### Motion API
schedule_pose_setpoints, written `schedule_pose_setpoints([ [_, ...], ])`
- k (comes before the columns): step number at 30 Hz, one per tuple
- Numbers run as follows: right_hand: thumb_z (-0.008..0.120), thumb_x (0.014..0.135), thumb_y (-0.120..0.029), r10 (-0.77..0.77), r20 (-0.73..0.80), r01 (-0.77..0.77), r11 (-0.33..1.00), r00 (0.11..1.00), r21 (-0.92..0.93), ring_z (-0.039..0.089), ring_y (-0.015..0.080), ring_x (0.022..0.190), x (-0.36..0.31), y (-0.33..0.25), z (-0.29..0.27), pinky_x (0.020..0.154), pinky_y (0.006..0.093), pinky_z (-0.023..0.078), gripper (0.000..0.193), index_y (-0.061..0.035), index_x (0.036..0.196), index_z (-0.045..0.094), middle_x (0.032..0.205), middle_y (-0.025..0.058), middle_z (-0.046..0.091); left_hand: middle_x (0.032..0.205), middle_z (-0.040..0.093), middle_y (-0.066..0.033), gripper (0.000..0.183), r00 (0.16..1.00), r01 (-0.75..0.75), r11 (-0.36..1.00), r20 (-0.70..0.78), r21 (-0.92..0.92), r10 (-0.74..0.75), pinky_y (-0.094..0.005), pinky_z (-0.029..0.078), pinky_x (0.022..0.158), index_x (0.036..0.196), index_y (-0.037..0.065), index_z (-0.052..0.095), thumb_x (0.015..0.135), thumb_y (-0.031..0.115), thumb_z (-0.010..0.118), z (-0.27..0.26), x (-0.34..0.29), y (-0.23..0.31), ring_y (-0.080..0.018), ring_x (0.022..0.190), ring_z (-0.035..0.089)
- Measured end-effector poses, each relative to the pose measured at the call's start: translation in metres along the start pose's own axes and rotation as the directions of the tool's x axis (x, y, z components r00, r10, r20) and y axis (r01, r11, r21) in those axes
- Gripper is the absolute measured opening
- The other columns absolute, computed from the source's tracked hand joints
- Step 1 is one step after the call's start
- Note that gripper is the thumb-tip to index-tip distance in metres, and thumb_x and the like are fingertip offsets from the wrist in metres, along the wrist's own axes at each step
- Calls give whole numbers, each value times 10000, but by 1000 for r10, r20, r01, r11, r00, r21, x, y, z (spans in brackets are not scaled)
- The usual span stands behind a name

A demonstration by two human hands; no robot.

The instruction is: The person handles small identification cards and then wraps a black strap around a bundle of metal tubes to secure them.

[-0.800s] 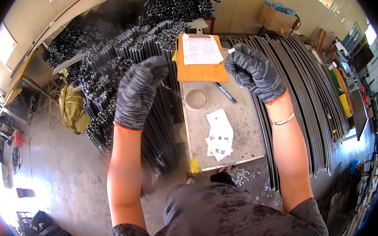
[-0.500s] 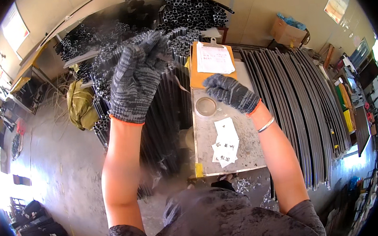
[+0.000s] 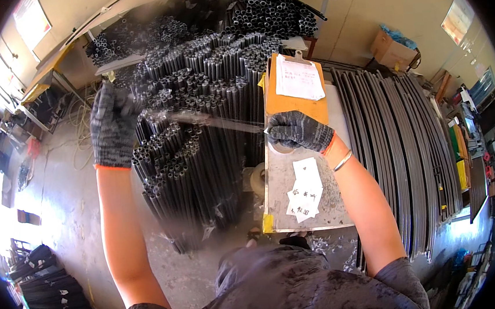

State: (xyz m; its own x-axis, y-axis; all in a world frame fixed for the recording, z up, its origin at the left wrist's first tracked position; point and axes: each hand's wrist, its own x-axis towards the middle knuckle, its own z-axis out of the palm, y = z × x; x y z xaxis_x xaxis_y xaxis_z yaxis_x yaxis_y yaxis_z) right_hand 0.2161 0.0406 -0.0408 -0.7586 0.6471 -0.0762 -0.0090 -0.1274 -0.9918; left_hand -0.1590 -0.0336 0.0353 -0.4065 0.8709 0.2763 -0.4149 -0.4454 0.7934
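Both my hands wear grey knitted gloves with orange cuffs. A thin translucent strip [image 3: 216,121], which looks like clear tape and is smeared by motion, stretches between them above the bundles of dark metal tubes [image 3: 214,99]. My right hand [image 3: 301,131] pinches one end over the table's left edge. At the left of the tubes, my left hand [image 3: 111,127] is closed at the strip's other end, its fingertips partly blurred. Under my right hand shows part of a round, ring-like object [image 3: 282,148]. Several white paper slips [image 3: 305,187] with handwriting lie nearer me on the table [image 3: 336,208].
An orange clipboard [image 3: 322,111] with a sheet lies at the table's far end. Long dark bars [image 3: 393,154] fill the right side. More tubes [image 3: 274,13] are stacked behind. A pale roll [image 3: 257,180] sits beside the table's left edge. A cardboard box [image 3: 393,50] stands at the back right.
My left hand has moved left, away from my right hand, and the strip now spans the gap. My right hand has lowered slightly over the round object. The view has shifted a little.
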Motion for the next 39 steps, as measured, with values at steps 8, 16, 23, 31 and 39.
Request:
schedule_pose_setpoints([
  [8,688,844,-192,153,-47,-160,964,987,-212,492,37,597,-11,-1,-6,522,198,407,158,-56,917,652,728,-28,598,915,612,-95,255,986,154,760,-149,632,-76,-378,502,687,1006,62,573,810,190,674,-159,-54,-63,-251,761,586],
  [16,647,875,-203,201,189,-114,912,961,-393,507,47,657,-5,-11,28,577,218,442,169,-56,957,637,756,-27,594,1209,553,-178,617,850,-520,5,518,854,-97,-410,384,1009,1191,5,537,675,259,759,-17,-94,-87,-337,1151,492],
  [23,615,892,-153,169,247,-37,886,954,-462,521,68,692,-9,-28,43,625,233,463,151,-29,977,618,763,-5,581,1107,623,-121,553,575,-148,642,593,753,-563,-319,459,867,1228,17,498,779,219,750,54,-106,-129,-181,986,578],
  [31,595,911,-169,107,175,-40,936,979,-350,471,46,666,-23,-14,39,601,225,433,133,-58,984,594,729,-31,525,916,640,-4,296,487,288,710,540,642,-686,-255,466,792,1084,5,604,839,148,688,66,-104,-118,-72,852,528],
  [39,588,911,-171,-38,-276,53,998,961,46,636,149,764,-38,29,9,617,291,542,272,-15,1133,575,909,86,645,813,660,-28,195,708,248,695,363,675,-605,-264,467,719,949,9,670,891,185,609,49,-95,-94,-100,765,566],
])
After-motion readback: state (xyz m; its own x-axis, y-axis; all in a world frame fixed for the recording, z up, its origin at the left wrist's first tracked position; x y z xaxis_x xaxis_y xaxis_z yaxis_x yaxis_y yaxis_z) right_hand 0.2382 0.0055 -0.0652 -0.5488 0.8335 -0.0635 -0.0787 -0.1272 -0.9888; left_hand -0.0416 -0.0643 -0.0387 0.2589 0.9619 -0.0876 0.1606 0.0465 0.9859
